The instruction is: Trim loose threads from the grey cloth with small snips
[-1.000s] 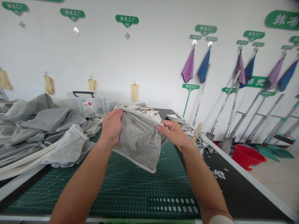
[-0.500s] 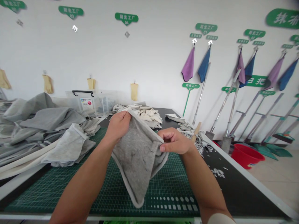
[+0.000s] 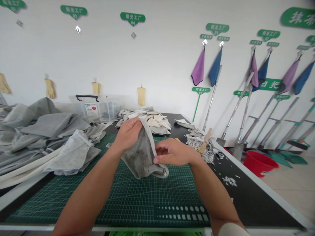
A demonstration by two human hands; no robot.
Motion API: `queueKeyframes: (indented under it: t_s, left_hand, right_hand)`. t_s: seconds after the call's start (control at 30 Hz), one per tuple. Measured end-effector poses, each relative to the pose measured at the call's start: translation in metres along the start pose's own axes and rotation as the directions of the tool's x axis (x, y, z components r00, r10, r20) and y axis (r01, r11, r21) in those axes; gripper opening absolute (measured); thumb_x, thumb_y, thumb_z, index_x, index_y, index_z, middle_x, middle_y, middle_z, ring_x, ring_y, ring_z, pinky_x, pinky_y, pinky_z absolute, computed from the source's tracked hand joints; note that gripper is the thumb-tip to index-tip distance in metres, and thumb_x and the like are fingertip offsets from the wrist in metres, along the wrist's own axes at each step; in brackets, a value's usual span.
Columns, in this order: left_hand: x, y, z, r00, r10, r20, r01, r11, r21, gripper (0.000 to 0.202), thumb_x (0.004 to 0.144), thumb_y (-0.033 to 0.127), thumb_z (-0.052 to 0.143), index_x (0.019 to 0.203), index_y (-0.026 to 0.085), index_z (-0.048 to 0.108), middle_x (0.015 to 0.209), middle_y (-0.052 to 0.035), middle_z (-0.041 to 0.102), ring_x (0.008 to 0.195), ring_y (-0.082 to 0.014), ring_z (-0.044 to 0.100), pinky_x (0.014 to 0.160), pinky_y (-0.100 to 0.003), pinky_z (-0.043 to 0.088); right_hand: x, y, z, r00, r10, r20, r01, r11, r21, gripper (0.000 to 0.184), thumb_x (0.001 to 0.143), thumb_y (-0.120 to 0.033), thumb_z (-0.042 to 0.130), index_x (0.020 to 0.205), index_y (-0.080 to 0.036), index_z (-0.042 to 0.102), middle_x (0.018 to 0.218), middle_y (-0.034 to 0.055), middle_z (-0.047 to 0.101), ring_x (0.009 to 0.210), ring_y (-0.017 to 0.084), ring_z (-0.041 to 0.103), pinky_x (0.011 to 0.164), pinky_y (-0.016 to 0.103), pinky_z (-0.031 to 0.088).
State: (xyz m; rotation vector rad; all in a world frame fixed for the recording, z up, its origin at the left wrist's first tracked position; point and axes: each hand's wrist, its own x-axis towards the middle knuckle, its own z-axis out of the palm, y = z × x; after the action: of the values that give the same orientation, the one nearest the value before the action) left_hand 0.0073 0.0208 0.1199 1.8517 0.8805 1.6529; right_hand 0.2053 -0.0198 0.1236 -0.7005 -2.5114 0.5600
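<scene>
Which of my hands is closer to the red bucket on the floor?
Right. The right hand sits on the side toward the red bucket; the left hand is farther left, gripping the grey cloth.

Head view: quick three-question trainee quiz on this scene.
1. True or false: the grey cloth lies spread flat on the green cutting mat.
2. Which hand holds the cloth's top edge? A) left hand B) right hand C) neither
3. Fill in: the basin on the floor is ____.
Key: 1 false, both hands hold it bunched up; 2 A; 3 red.
</scene>
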Motion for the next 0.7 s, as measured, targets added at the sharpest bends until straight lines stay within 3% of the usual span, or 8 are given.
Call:
queueKeyframes:
  t_s: [0.13,0.2,0.3,0.4,0.47,0.57,0.63,0.7]
  left_hand:
    - [0.0,0.0,0.003,0.991,0.103,0.091,-0.117,0.978,0.173,0.034,0.087,0.038,0.042,0.063,0.018,0.057,0.06,0.0006,0.053,0.061,-0.0149,0.049,0.058,-0.025,0.038]
    - [0.001,-0.001,0.002,0.984,0.142,0.109,-0.168,0.94,0.298,0.033,0.088,0.035,0.04,0.066,0.018,0.058,0.062,-0.0001,0.055,0.062,-0.0155,0.051,0.06,-0.026,0.039]
    - [0.0,-0.002,0.002,0.983,0.176,0.046,-0.176,0.854,0.489,0.02,0.084,0.032,0.047,0.088,0.019,0.062,0.073,-0.002,0.062,0.068,-0.0174,0.056,0.063,-0.027,0.041]
    - [-0.005,0.001,0.005,0.96,0.279,0.035,-0.252,0.797,0.548,0.038,0.081,0.027,0.052,0.118,0.02,0.05,0.108,-0.007,0.061,0.095,-0.0209,0.057,0.076,-0.03,0.045]
    - [-0.01,0.006,0.008,0.914,0.394,0.096,-0.38,0.75,0.542,0.038,0.081,0.025,0.051,0.118,0.02,0.05,0.12,-0.0081,0.056,0.11,-0.0211,0.051,0.088,-0.032,0.043]
    - [-0.018,0.012,0.014,0.827,0.541,0.154,-0.53,0.658,0.534,0.027,0.081,0.024,0.053,0.107,0.019,0.057,0.118,-0.009,0.056,0.115,-0.0205,0.048,0.098,-0.034,0.038]
    - [-0.023,0.016,0.017,0.786,0.58,0.215,-0.595,0.614,0.518,0.025,0.08,0.027,0.055,0.104,0.019,0.058,0.116,-0.0094,0.057,0.114,-0.0208,0.049,0.1,-0.036,0.038]
    - [-0.026,0.019,0.021,0.766,0.545,0.342,-0.64,0.592,0.49,0.031,0.079,0.035,0.057,0.105,0.018,0.058,0.118,-0.0098,0.056,0.114,-0.0222,0.049,0.099,-0.037,0.039]
  right_hand:
    - [0.005,0.003,0.005,0.985,-0.023,-0.174,-0.017,0.974,-0.224,0.03,0.082,-0.034,0.054,0.059,-0.016,0.055,0.051,-0.0026,0.051,0.047,0.009,0.042,0.045,0.02,0.026]
    - [0.005,0.005,0.004,0.966,-0.023,-0.259,-0.035,0.975,-0.217,0.033,0.085,-0.031,0.048,0.056,-0.016,0.051,0.052,-0.0028,0.048,0.049,0.009,0.04,0.047,0.02,0.026]
    - [0.004,0.007,0.001,0.916,0.048,-0.398,-0.072,0.996,-0.045,0.034,0.086,-0.033,0.046,0.057,-0.017,0.049,0.054,-0.0032,0.044,0.052,0.009,0.039,0.049,0.021,0.028]
    - [0.006,0.013,0.001,0.831,0.187,-0.524,-0.098,0.976,0.193,0.034,0.084,-0.039,0.048,0.059,-0.017,0.051,0.053,-0.0032,0.045,0.051,0.01,0.04,0.048,0.021,0.029]
    - [0.009,0.017,0.002,0.782,0.277,-0.559,-0.08,0.933,0.35,0.035,0.081,-0.043,0.051,0.058,-0.016,0.053,0.051,-0.003,0.047,0.05,0.01,0.042,0.047,0.022,0.031]
    - [0.015,0.021,0.005,0.734,0.39,-0.556,-0.028,0.835,0.549,0.034,0.076,-0.045,0.057,0.058,-0.016,0.056,0.05,-0.0025,0.05,0.05,0.012,0.047,0.048,0.023,0.034]
    - [0.017,0.021,0.006,0.706,0.455,-0.543,0.017,0.755,0.655,0.031,0.073,-0.044,0.061,0.06,-0.015,0.058,0.051,-0.0019,0.054,0.051,0.012,0.049,0.049,0.023,0.037]
    - [0.019,0.021,0.006,0.674,0.511,-0.534,0.057,0.684,0.727,0.028,0.069,-0.041,0.065,0.062,-0.014,0.06,0.051,-0.0015,0.055,0.049,0.011,0.049,0.048,0.023,0.038]
